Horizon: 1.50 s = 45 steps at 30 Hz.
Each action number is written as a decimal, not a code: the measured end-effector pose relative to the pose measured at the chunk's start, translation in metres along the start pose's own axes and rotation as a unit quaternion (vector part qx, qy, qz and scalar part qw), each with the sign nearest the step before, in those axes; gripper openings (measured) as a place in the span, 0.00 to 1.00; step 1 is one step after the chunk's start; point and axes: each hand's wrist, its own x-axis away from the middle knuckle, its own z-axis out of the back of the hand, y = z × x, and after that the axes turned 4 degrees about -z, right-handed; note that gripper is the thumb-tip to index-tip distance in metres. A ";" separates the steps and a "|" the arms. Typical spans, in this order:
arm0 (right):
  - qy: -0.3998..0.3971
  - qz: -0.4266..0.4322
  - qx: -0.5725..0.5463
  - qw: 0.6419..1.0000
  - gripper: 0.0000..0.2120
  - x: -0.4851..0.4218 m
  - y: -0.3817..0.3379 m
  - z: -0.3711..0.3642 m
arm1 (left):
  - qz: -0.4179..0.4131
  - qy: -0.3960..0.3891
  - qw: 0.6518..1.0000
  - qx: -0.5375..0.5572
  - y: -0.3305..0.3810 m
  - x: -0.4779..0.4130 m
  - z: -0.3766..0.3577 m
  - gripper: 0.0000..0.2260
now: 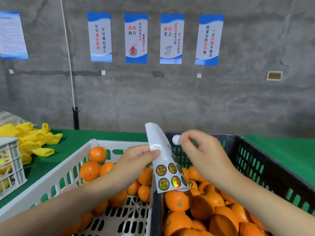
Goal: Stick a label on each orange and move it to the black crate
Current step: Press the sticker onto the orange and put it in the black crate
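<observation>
My left hand [136, 158] pinches a curled white sticker sheet [163, 159] that carries several round gold-and-black labels, held up over the seam between two crates. My right hand [199, 150] hovers just right of the sheet, thumb and forefinger closed on one round label [176, 139] whose white back faces me. The white crate [56, 181] on the left holds several oranges [89, 171] with bare slotted floor showing. The black crate [265, 160] on the right holds many oranges [177, 200].
A green cloth covers the table [281, 147]. Yellow foam net sleeves [32, 140] lie in a heap at the far left, beside a small white basket [10, 166]. A grey concrete wall with posters stands behind the table.
</observation>
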 end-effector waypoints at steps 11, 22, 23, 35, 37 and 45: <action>-0.005 -0.115 -0.084 0.990 0.14 -0.003 -0.003 -0.003 | 0.102 -0.197 0.955 0.195 0.007 0.008 -0.004 0.20; -0.091 -0.160 -0.054 0.981 0.13 -0.004 0.011 -0.019 | 0.091 -0.175 0.979 0.050 0.001 0.000 0.008 0.25; -0.110 -0.167 -0.060 0.978 0.13 -0.003 0.012 -0.019 | 0.068 -0.135 0.988 -0.030 -0.001 -0.003 0.015 0.29; -0.234 -0.119 -0.074 0.962 0.11 0.012 0.003 -0.019 | 0.185 -0.135 0.640 -0.733 -0.096 -0.013 0.129 0.31; -0.237 -0.116 -0.077 0.961 0.11 0.013 0.002 -0.018 | 0.180 -0.120 0.635 -0.742 -0.106 -0.012 0.134 0.34; -0.235 -0.105 -0.050 0.965 0.10 0.015 0.000 -0.016 | 0.226 -0.032 0.582 -0.780 -0.106 -0.014 0.124 0.21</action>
